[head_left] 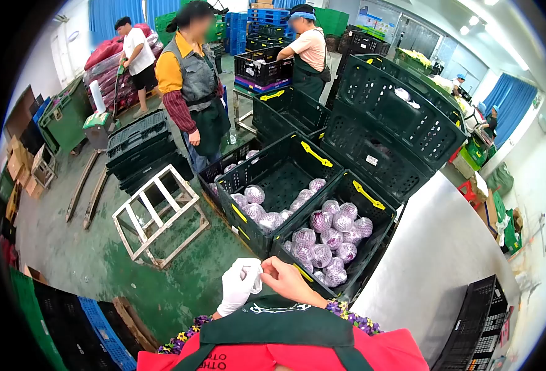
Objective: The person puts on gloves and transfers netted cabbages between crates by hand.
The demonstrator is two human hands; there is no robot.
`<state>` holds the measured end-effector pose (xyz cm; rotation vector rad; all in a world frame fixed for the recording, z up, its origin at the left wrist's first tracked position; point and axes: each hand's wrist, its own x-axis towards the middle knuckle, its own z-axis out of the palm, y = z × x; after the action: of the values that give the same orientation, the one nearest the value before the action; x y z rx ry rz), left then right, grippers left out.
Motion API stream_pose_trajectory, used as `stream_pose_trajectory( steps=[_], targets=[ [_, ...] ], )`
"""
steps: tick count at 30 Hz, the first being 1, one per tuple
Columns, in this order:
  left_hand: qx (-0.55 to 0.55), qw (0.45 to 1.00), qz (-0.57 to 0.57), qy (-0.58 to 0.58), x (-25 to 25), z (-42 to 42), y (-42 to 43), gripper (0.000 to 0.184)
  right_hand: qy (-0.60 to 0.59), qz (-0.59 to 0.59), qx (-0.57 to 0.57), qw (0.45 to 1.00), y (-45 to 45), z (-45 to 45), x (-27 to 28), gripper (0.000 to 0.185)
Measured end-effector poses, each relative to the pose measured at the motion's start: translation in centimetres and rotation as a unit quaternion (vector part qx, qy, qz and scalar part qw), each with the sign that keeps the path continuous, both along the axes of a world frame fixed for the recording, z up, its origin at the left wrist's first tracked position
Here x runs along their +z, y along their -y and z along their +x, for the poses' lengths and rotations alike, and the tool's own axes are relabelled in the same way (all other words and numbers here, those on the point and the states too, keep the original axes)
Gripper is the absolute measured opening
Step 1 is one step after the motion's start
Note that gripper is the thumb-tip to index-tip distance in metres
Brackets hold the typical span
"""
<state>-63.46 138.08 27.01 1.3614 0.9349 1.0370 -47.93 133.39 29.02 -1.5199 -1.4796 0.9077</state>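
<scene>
Glove [237,285] diagonal, cuff [223,308] near-left

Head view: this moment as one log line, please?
left hand: white-gloved | right hand: bare, touching white fabric | nearest crate: netted purple produce

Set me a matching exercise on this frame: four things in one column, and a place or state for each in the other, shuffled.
Column one
1. left hand
2. right hand
3. round netted items
4. pale slatted frame

Column two
A. standing on the green floor
B. bare, close against the other hand
C. piled in dark crates
D. covered by a white glove

Right pairs: 1-D, 2-B, 3-C, 4-A
</scene>
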Motion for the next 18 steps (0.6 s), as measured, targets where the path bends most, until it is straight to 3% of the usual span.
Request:
stream_pose_trajectory(
  steps=[4, 6, 9, 13, 15, 18],
  targets=[
    [-0.005, 1.0, -0.003, 0.005, -0.1, 0.0, 0.5, 0.009, -0.037, -0.008, 0.008, 0.999, 0.1, 0.0, 0.2, 0.021],
    [-0.033, 0.996, -0.043, 0.07, -0.1, 0.0, 0.7, 0.009, -0.044, -0.022, 0.014, 0.999, 0.1, 0.1, -0.1, 0.021],
    [0.009, 1.0, 0.018, 0.014, 0.1, 0.2, 0.6, 0.009, -0.067, -0.006, -0.007, 0.998, 0.0, 0.1, -0.9, 0.017],
    [-0.005, 0.995, -0.062, 0.08, 0.1, 0.4, 1.2, 0.009, -0.077, 0.001, -0.07, 0.995, 0.1, 0.2, -1.5, 0.013],
    [-0.001, 0.997, -0.048, 0.065, -0.7, 0.4, 1.2, 0.01, -0.143, 0.019, -0.076, 0.987, 0.0, 0.2, -2.2, 0.013],
    [0.004, 0.999, -0.028, 0.044, -0.3, 0.5, 1.4, 0.008, -0.15, 0.013, -0.07, 0.986, 0.4, 0.1, -2.1, 0.012]
  ],
)
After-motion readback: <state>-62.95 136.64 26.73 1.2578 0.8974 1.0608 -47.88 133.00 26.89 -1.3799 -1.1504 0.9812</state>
